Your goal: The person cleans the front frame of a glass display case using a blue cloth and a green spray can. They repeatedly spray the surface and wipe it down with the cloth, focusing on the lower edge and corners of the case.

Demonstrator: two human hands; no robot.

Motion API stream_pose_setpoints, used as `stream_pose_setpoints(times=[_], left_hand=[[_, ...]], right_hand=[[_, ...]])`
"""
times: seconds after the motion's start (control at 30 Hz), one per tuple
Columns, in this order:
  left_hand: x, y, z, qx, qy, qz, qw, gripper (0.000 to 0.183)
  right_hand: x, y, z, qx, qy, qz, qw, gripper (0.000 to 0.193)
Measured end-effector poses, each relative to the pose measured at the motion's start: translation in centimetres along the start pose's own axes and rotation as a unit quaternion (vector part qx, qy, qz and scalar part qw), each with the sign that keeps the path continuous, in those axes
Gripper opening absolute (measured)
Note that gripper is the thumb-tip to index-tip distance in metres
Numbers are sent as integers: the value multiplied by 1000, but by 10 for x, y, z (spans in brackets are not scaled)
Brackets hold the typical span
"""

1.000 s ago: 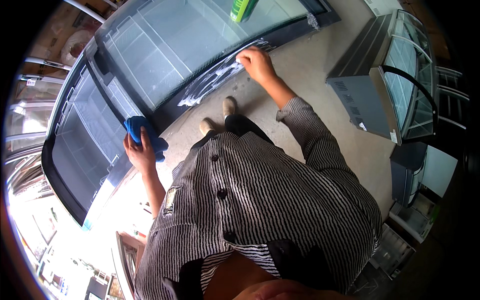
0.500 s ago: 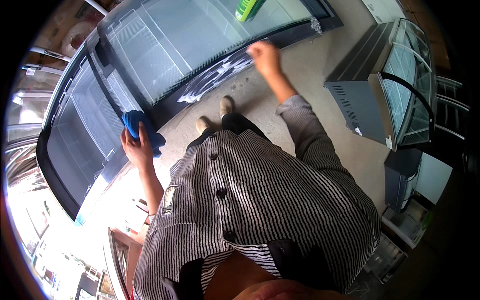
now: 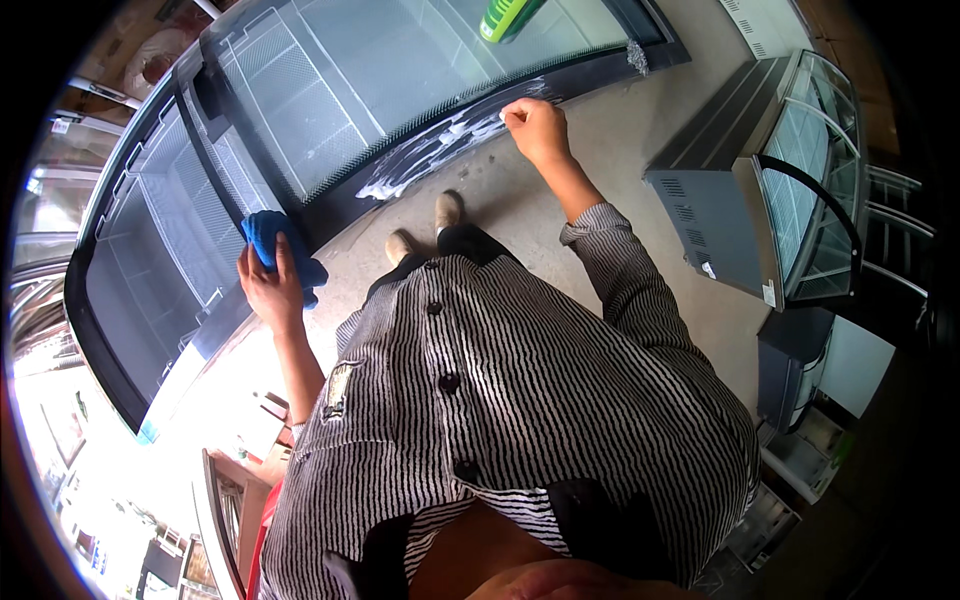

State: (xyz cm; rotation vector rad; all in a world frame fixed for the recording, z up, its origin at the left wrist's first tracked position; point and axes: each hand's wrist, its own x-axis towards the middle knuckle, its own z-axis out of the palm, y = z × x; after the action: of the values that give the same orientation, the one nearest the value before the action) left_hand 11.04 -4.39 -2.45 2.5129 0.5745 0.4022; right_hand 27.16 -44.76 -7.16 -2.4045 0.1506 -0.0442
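Note:
My left hand (image 3: 272, 285) grips a bunched blue cloth (image 3: 268, 238) at the near edge of a glass-topped chest freezer (image 3: 330, 75). My right hand (image 3: 540, 132) is closed just off the freezer's dark front frame (image 3: 335, 212). A bit of white shows at its fingertips, too small to name. Streaks of white foam (image 3: 425, 150) lie along that frame, left of my right hand. On the glass rests a green bottle (image 3: 508, 18), partly cut off by the picture's top. A silvery scouring pad (image 3: 637, 57) sits at the frame's right end.
A second grey freezer with curved glass (image 3: 720, 170) stands at the right, and a smaller dark cabinet (image 3: 790, 365) is below it. My shoes (image 3: 448, 210) are on the concrete floor (image 3: 690, 310) close to the front frame. Wooden-edged furniture (image 3: 235, 500) stands at the lower left.
My right hand has shifted slightly down and to the right, away from the foamy frame. The left hand still holds the cloth in nearly the same place.

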Motion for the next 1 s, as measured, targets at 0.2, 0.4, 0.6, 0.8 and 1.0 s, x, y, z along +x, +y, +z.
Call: stream_pose_setpoints(times=[0.2, 0.4, 0.6, 0.8, 1.0], left_hand=[[0, 2, 1, 2, 3, 3, 1000, 47], [-1, -1, 3, -6, 6, 0, 1000, 48], [-1, 1, 1, -8, -1, -18, 1000, 50], [0, 0, 2, -14, -5, -21, 1000, 50], [0, -2, 2, -10, -3, -14, 1000, 49]], right_hand=[[13, 12, -14, -42, 8, 7, 999, 6], [22, 14, -16, -55, 1, 34, 998, 7], [29, 14, -22, -76, 1, 56, 996, 8], [35, 15, -20, -90, 2, 17, 996, 7], [35, -4, -14, -111, -39, 5, 993, 9]])
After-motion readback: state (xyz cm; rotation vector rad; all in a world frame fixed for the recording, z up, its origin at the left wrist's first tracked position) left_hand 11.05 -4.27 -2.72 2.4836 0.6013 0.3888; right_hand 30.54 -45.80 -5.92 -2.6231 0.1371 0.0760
